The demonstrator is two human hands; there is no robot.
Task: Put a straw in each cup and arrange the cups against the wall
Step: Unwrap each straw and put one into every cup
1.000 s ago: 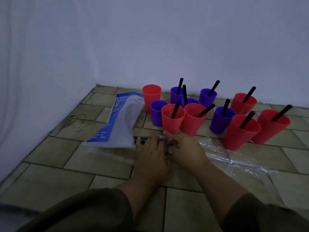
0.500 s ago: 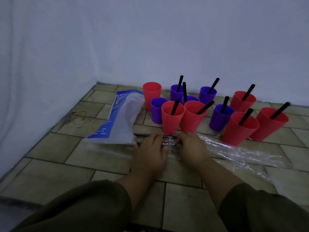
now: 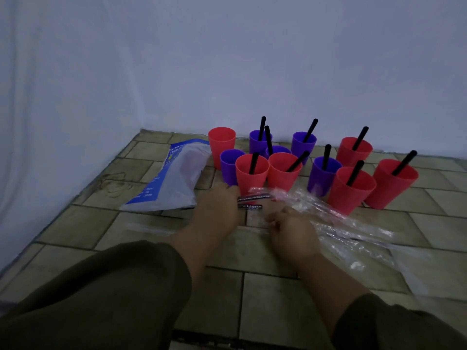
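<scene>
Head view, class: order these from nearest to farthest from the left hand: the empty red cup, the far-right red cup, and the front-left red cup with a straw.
1. Front-left red cup with a straw: just beyond the fingertips of the left hand.
2. Empty red cup: at the back left of the group.
3. Far-right red cup: at the group's right end.

Red and purple cups point(image 3: 252, 173) clustered near wall point(image 3: 252, 59), black straws point(image 3: 253, 162) in nine
</scene>
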